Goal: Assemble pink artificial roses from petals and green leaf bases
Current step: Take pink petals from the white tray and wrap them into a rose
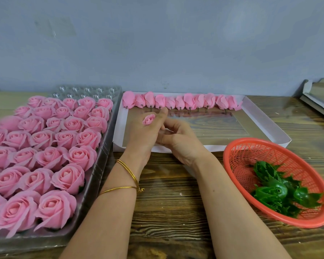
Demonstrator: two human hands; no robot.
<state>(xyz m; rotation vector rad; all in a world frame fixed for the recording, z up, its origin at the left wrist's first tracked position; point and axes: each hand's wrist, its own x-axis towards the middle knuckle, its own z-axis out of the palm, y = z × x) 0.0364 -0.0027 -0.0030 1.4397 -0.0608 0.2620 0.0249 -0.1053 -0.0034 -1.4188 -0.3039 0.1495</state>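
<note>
— Well, green leaf bases [269,192] lie right of the fingers [163,111], nearer us.
— Left hand [142,135] clamps a rose bud [148,119]; right hand [180,144] curls alongside, perhaps empty, I cannot tell. Squeezing could crush petals; a slip could topple the petal row [189,100] just beyond.

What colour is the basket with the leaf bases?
The basket is orange-red; the head view shows it.

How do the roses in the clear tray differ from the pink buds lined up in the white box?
The tray roses are wide open, facing up; the box buds are closed and narrow. The tray roses fill many rows; the box buds form one row. The box buds show short dark stems; the tray roses show none. Both are pink.
</note>
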